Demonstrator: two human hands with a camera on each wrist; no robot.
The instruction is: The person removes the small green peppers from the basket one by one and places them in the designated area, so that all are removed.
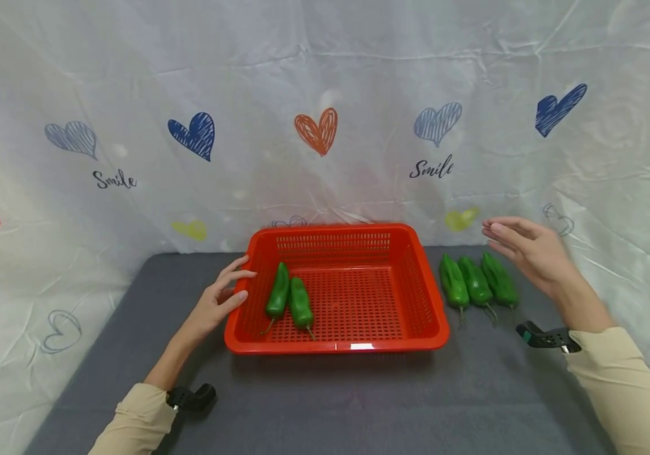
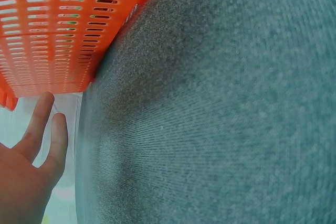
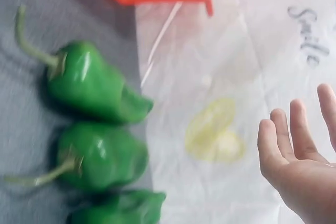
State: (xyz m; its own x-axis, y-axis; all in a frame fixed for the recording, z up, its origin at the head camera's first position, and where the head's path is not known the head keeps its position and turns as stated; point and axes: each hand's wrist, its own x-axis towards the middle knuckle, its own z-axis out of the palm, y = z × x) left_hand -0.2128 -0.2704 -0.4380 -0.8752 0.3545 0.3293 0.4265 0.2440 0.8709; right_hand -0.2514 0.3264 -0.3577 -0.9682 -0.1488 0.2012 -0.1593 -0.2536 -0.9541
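A red plastic basket (image 1: 336,346) with slotted walls stands in the middle of the table. Two green peppers (image 1: 300,303) lie inside it near its left wall. My left hand (image 1: 219,297) is at the basket's left rim, fingers spread and fingertips right at the edge; the left wrist view shows the basket's slotted side (image 2: 52,40) above two extended fingers. To the right of the basket, three green peppers (image 1: 477,281) lie side by side, stems toward me. My right hand (image 1: 529,249) hovers over and right of them, fingers extended and holding nothing. In the right wrist view the peppers (image 3: 100,156) sit left of the hand (image 3: 299,166).
The table (image 1: 336,404) has a dark grey cloth surface. A white curtain (image 1: 370,76) printed with hearts and the word Smile hangs right behind the table's back edge. Each wrist wears a black strap (image 1: 549,338).
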